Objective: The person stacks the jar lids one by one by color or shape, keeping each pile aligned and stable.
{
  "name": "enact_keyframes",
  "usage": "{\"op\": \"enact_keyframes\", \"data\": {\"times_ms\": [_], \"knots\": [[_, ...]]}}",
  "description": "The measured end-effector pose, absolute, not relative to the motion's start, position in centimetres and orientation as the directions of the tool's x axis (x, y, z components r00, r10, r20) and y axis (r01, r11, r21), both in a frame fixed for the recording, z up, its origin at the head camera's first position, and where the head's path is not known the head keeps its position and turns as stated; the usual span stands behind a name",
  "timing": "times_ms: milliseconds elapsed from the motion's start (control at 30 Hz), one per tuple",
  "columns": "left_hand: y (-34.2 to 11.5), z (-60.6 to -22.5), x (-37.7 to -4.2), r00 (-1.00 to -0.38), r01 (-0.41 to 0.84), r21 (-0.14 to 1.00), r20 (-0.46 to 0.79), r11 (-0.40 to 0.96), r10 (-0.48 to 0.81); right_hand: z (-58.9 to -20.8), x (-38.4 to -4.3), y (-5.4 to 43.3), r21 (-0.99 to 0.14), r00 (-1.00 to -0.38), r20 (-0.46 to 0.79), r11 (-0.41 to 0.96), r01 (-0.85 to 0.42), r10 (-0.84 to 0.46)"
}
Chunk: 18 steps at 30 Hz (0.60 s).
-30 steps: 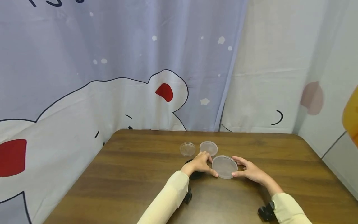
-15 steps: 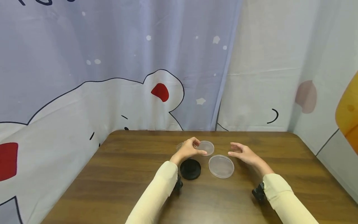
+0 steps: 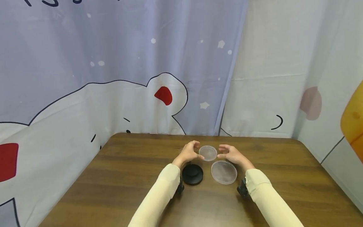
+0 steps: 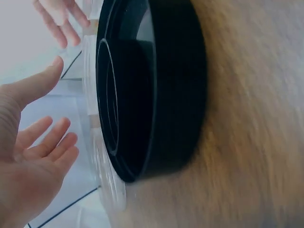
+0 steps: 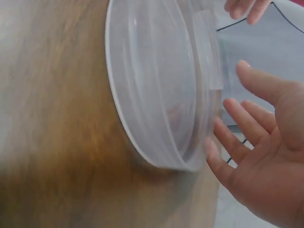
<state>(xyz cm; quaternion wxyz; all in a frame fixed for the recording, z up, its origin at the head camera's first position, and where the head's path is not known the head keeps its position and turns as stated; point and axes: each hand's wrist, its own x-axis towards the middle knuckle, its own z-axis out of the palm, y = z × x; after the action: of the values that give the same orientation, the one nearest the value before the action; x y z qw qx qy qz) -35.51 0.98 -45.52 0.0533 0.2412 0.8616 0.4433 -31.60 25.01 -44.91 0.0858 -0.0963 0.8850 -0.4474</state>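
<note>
Between my two hands sits a medium clear round dish, shallow like a petri dish. My left hand is at its left side, thumb and fingers spread in a loose curve and holding nothing. At the dish's right edge hovers my right hand, its fingers apart and likewise holding nothing. A larger clear dish lies nearer, just below the right hand. Left of that is a black round dish; the left wrist view shows a smaller black ring inside it. My left hand mostly hides a small clear dish behind it.
All the dishes stand close together on a brown wooden table. A printed curtain hangs behind the table's far edge. Each forearm carries a black wrist camera, the right one close beside the large clear dish.
Both hands have left the sides of the large clear dish, which stays on the table. They moved farther back, and the right hand then shifted left to the medium clear dish.
</note>
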Motion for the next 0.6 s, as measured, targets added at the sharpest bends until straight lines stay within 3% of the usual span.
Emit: {"op": "enact_keyframes", "data": {"times_ms": [300, 600], "knots": [[1.1, -46.0, -35.6, -0.91, 0.252, 0.817, 0.018, 0.518, 0.414, -46.3, -32.5, 24.1, -0.835, -0.978, -0.078, 0.549, -0.043, -0.195], [1.8, -46.7, -36.2, -0.906, 0.283, 0.769, 0.019, 0.573, 0.422, -46.7, -32.6, 24.1, -0.797, -0.986, -0.075, 0.604, -0.03, -0.149]]}}
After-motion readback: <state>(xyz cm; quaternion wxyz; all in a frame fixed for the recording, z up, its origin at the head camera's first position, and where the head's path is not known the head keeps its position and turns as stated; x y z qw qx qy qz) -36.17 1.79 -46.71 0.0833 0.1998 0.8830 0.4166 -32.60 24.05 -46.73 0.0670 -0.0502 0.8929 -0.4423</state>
